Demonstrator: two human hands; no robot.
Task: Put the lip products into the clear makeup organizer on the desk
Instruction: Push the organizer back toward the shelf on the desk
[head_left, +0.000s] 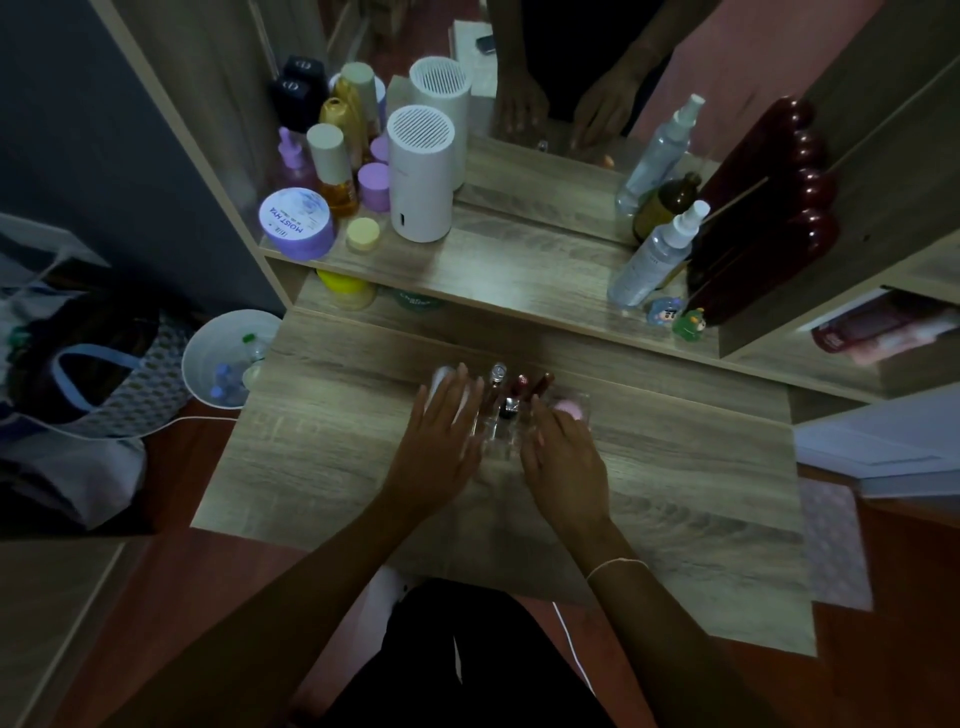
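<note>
The clear makeup organizer (501, 439) stands on the wooden desk (675, 467), between my hands. Several lip products stand upright in it: a clear-capped tube (497, 375), a dark red one (519, 385) and a brownish-red one (543, 383). A pink round item (571, 408) sits at its right end. My left hand (441, 441) rests flat against the organizer's left side, fingers spread, partly covering a white object (439, 379). My right hand (563, 460) lies against the right side, fingers extended. Whether either hand grips the organizer is unclear.
A raised shelf (493, 270) behind holds a white cylinder device (421, 174), purple jars, amber bottles, spray bottles (657, 254), a dark red bumpy object (763, 218) and small figurines. A mirror is at the back. A white bin (223, 358) and a bag sit on the floor at left.
</note>
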